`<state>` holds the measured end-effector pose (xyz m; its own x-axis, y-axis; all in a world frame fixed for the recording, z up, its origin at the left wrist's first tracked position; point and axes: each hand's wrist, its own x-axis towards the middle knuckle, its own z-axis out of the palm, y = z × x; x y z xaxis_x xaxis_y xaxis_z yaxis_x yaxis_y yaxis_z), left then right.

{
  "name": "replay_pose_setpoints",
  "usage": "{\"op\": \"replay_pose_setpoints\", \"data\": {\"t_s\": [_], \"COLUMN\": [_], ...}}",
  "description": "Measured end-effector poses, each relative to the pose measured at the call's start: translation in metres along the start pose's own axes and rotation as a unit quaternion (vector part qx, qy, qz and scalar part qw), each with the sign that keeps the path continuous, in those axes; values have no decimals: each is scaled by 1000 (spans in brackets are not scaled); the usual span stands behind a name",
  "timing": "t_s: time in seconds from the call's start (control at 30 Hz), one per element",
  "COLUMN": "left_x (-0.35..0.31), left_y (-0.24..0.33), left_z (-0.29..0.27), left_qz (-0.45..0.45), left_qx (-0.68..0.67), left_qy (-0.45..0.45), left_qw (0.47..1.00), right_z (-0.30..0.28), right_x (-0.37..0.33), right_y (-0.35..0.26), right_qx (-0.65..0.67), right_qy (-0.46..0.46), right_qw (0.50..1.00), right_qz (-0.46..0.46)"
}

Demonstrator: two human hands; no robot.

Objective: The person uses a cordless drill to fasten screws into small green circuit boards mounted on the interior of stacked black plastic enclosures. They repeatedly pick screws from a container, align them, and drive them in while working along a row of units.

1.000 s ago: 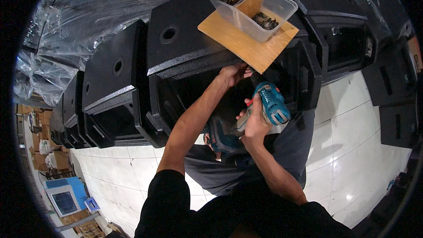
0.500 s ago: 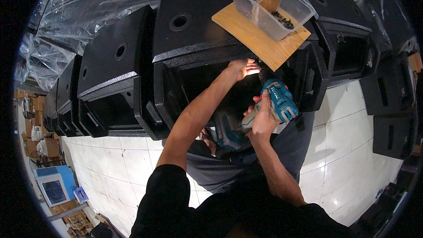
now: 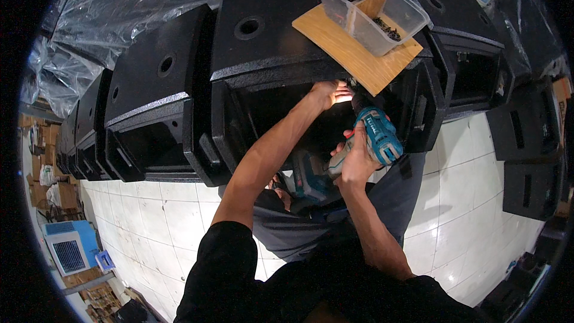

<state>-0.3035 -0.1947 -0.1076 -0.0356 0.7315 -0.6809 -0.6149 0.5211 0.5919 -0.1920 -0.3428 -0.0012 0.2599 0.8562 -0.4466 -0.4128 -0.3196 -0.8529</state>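
Note:
My right hand [image 3: 357,162] is wrapped round the grip of a teal and black cordless drill [image 3: 383,136]. Its dark chuck points up toward the upper front edge of a black speaker cabinet [image 3: 269,48]. Close beside the chuck's tip is my left hand [image 3: 332,94], its brightly lit fingers bent and pressed together at that edge. Whatever those fingers hold is too small and hidden to make out. A wooden board [image 3: 382,78] lies on top of the cabinet, its near corner overhanging the drill tip. The cabinet's open front faces me.
On the board stands a clear divided plastic box [image 3: 412,17] with dark small screws. More black cabinets [image 3: 149,78] line up on both sides, and others [image 3: 529,185] stand on the tiled floor [image 3: 149,221] at right. Plastic sheeting [image 3: 131,6] hangs behind.
The view has shifted slightly. Both hands and the drill keep nearly the same place at the cabinet's upper edge; the drill's rear end sits a touch lower.

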Motion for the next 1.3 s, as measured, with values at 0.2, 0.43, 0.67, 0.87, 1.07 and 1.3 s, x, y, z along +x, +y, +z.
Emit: {"op": "replay_pose_setpoints", "data": {"t_s": [0.2, 0.43, 0.67, 0.87, 1.07, 1.3], "left_x": [-50, -150, -195, -186, -192, -199], "left_y": [6, 1, -10, -33, -34, -24], "left_z": [-3, 8, 17, 13, 25, 28], "left_qz": [56, 145, 238, 402, 356, 315], "left_qx": [128, 353, 548, 572, 595, 600], "left_qy": [-9, -69, -125, -124, -109, -123], "left_qw": [990, 922, 792, 705, 712, 725], "right_z": [-1, -6, 8, -17, -23, -26], "right_x": [2, 9, 13, 31, 34, 37], "right_y": [3, 3, 26, 52, 57, 57], "right_qx": [-19, -30, -92, -94, -97, -98], "right_qy": [-11, -74, 24, -17, -33, -37], "right_qw": [1000, 997, 966, 954, 949, 946], "right_qz": [3, 13, -240, -286, -298, -306]}}
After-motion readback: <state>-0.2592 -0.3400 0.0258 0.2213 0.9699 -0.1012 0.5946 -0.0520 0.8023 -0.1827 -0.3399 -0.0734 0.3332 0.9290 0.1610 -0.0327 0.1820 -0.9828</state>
